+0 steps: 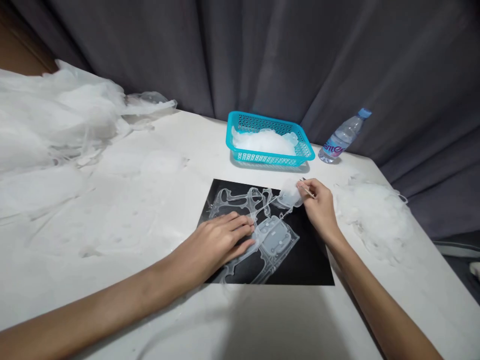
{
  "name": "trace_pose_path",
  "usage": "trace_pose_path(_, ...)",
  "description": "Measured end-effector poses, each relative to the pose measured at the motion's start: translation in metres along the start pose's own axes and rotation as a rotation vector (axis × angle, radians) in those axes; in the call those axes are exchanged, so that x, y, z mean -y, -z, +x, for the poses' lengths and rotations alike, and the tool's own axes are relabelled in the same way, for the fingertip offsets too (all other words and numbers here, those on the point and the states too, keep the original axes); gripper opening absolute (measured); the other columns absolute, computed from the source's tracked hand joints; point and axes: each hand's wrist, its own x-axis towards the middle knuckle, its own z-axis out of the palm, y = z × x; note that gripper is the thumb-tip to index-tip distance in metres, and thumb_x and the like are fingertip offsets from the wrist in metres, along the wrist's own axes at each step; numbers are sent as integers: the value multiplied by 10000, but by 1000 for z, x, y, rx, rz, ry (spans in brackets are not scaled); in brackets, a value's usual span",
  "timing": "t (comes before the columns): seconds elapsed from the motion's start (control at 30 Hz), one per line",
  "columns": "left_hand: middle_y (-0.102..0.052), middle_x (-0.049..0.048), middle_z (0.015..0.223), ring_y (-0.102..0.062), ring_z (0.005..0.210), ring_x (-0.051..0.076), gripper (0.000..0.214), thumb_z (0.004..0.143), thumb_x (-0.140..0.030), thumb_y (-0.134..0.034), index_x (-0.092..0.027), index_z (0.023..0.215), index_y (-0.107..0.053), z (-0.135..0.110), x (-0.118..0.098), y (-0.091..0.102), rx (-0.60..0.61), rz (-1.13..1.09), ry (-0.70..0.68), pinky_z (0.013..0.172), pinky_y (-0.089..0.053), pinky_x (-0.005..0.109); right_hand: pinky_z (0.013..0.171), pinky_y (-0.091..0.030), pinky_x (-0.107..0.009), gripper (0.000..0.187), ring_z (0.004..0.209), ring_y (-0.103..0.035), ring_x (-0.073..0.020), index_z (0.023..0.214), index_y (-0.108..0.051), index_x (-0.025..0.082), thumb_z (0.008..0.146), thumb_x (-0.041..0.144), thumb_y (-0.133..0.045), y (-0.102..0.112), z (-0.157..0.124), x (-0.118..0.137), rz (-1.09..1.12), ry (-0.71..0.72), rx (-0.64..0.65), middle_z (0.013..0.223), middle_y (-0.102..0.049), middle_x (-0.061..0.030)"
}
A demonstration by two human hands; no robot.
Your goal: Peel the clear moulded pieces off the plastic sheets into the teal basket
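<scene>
A translucent cut-out sheet (240, 200) with looped, openwork edges lies on a black mat (315, 265). My left hand (225, 235) rests flat over its left part, fingers stretched out and pressing on it. Beside those fingertips sits a rounded, cloudy panel (275, 235) with small holes, still joined to the sheet. At the mat's upper right, my right hand (318, 202) is closed in a pinch on a whitish translucent piece (290, 194), lifted at its edge. A thin, pointed tool (308, 190) also sticks out between these fingers; its exact kind is unclear.
A turquoise basket (270, 159) holding white translucent pieces stands behind the mat, with a water bottle (343, 137) to its right. White translucent scraps (378, 217) lie at right. A large heap of whitish sheets (63, 115) covers the left. Grey curtains (255, 55) hang behind.
</scene>
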Motion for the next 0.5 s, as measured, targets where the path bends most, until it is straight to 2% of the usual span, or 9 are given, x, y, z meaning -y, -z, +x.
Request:
trace_pose_path(0.07,-744,90,1255,-715,1157,254,350,1120,-336,-406,-167,1181,-706,1,3,6,19,-25,-11,1090,-521,447,695,-448,-310,305,734,-620,-205,848,-673,187,903,484,-636,3,4,-4,90,-36,-4,797,-712,-36)
trace_pose_path(0.17,-732,109,1227,-701,1144,273,387,1115,-393,-392,-179,1193,-705,3,7,14,54,-31,18,1019,-542,444,646,-439,-288,280,683,-597,-179,865,-648,195,928,467,-623,4,-8,2,163,-7,34,742,-669,-7)
trace_pose_path(0.23,-730,108,1202,-688,1126,289,385,1099,-424,-414,-194,1185,-710,8,7,20,45,-37,87,1010,-517,459,614,-427,-276,237,635,-573,-159,887,-614,211,975,431,-597,2,-25,11,187,31,64,701,-629,19)
trace_pose_path(0.3,-740,91,1136,-682,1070,280,407,1086,-462,-413,-205,1140,-724,19,5,23,16,-153,215,990,-495,442,613,-437,-281,184,630,-573,-155,921,-597,223,1009,385,-585,-1,-44,22,166,99,40,724,-634,18)
trace_pose_path(0.37,-749,70,994,-682,913,241,534,1088,-539,-334,-195,1048,-740,32,3,23,46,-438,384,873,-510,379,637,-454,-299,110,655,-577,-161,952,-605,227,1021,312,-588,-4,-61,31,104,244,7,787,-664,-5)
trace_pose_path(0.4,-739,60,897,-664,803,217,620,1085,-583,-279,-185,980,-743,39,4,22,97,-611,455,793,-507,350,657,-461,-312,77,678,-581,-168,961,-613,228,1021,272,-592,-6,-68,35,63,356,42,815,-681,-18)
trace_pose_path(0.43,-717,50,820,-636,730,198,670,1074,-620,-263,-173,910,-734,44,5,20,143,-761,496,738,-493,329,684,-469,-326,61,708,-588,-179,959,-619,227,1015,245,-605,-7,-73,38,24,477,117,835,-698,-27)
trace_pose_path(0.5,-685,34,788,-609,723,180,576,1032,-628,-421,-158,863,-708,50,9,14,172,-943,490,716,-461,299,735,-477,-347,48,779,-600,-197,961,-627,226,1009,220,-621,-6,-76,41,-16,649,289,876,-724,-38)
